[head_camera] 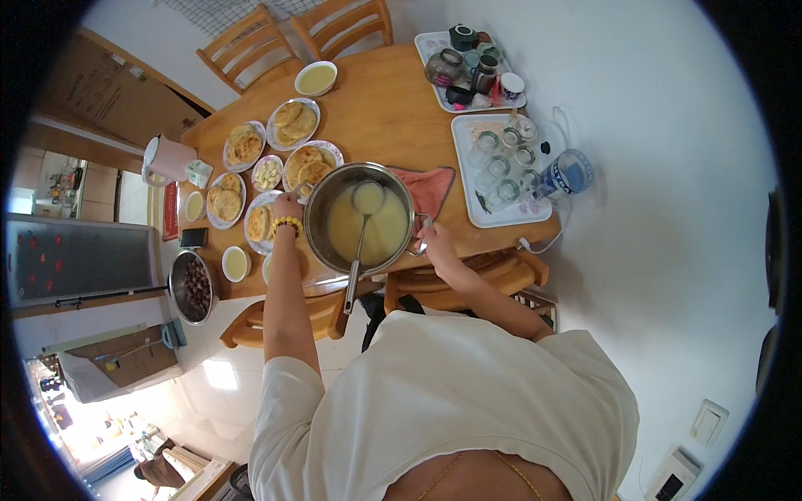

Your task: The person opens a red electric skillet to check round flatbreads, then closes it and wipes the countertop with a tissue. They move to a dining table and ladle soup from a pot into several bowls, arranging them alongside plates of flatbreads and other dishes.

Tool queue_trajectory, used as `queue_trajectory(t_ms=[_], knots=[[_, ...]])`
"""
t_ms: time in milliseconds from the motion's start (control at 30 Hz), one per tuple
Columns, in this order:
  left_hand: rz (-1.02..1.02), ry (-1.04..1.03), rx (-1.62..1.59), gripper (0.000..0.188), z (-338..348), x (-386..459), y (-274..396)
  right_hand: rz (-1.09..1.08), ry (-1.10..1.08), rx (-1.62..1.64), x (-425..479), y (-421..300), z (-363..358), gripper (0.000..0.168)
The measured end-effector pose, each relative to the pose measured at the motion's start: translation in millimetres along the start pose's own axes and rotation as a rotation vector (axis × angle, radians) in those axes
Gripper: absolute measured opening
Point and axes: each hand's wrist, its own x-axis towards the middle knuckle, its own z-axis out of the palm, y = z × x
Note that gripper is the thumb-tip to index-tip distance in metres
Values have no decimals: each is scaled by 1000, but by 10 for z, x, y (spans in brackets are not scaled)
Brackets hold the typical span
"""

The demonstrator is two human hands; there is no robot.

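Observation:
A two-handled stainless steel pot (395, 219) of pale yellow soup is between my hands at the near side of the wooden table. My left hand (287, 210) grips its left handle, and my right hand (437, 241) grips the right one. A metal ladle (359, 244) leans inside, its bowl in the soup and its handle over the near rim. Left of the pot are several plates of flatbreads (226, 203) and a small bowl of pale pieces (267, 173). Filled soup bowls include one by the near edge (236, 263) and another at the far side (316, 79). An orange cloth (429, 191) lies right of the pot.
Two white trays hold glasses (501, 219) and jars and cups (430, 44). A blue-patterned pitcher (567, 172) stands by the wall. At left are a pink jug (170, 160), a dark phone-like object (194, 237) and a metal basin (180, 285) of dark round pieces. Wooden chairs (244, 47) border the table.

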Motion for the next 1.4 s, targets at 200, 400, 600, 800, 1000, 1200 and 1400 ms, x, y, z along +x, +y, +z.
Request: queue_trajectory(t_ms=[200,400,600,800,1000,1200,1400], knots=[[-27,4,-124,26,-60,65,-40,-14,19,-27,-2,-436,-194,23],[141,-35,-148,26,227,23,48,-155,110,-222,116,-831,-516,26],[-78,-167,-372,26,666,-316,576,-170,258,-607,653,-711,-971,36],[-29,-126,-307,23,913,-466,656,-50,300,-705,772,-750,-1076,43],[-13,-166,-440,20,942,-462,455,-165,289,-976,388,-940,-940,45],[57,-151,-372,23,898,-577,422,-337,314,-994,209,-819,-934,47],[205,-4,-283,35,795,-953,376,-539,398,-1115,-54,-1038,-869,39]])
